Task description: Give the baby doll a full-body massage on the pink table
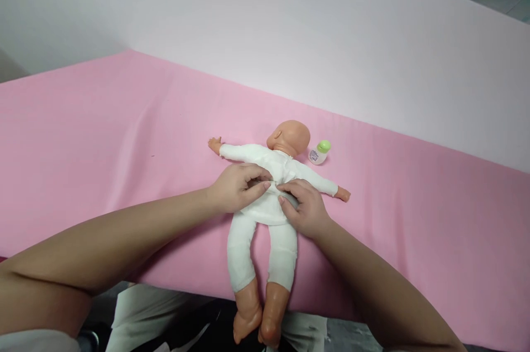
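A baby doll (265, 164) with a bald plastic head lies on the pink cover, seemingly on its front, arms spread and head turned to the left. White cloth (265, 214) covers its torso, arms and upper legs; the bare feet extend past the front edge. My left hand (242, 187) is closed over the middle of the torso, thumb and fingers pinching the white cloth. From the other side my right hand (305, 205) pinches the same cloth, its fingertips close to those of the left. What exactly lies between the fingertips is partly hidden.
Beyond the doll's head stands a small white bottle with a green cap (319, 152). The pink cover (83, 136) spreads over the table, with a few soft creases. A pale wall or panel (265, 26) rises along the back edge.
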